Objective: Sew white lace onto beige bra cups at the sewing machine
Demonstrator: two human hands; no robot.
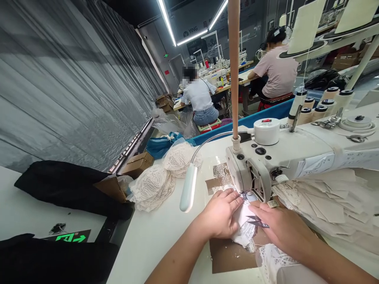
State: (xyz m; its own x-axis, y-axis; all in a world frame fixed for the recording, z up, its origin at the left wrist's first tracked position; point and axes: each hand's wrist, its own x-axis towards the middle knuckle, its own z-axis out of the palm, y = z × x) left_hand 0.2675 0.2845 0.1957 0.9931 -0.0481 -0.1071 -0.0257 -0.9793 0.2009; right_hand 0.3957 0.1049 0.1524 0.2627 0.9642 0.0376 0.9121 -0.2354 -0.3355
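Grey curtain (74,79), bright ceiling lights (167,22), dark wall (158,42) with lettering (190,30)

My white tabletop (166,228), seen from above. At right it carries the sewing machine (290,146); on my side of the machine's arm spreads a loose pile of beige cut pieces (334,197). A brown covering (225,258) lies on the surface around the needle area, with a white lace piece (244,238) upon it. Two touching heaps of cream lace (154,187) occupy the left edge; further white lace (274,254) lies nearer me.
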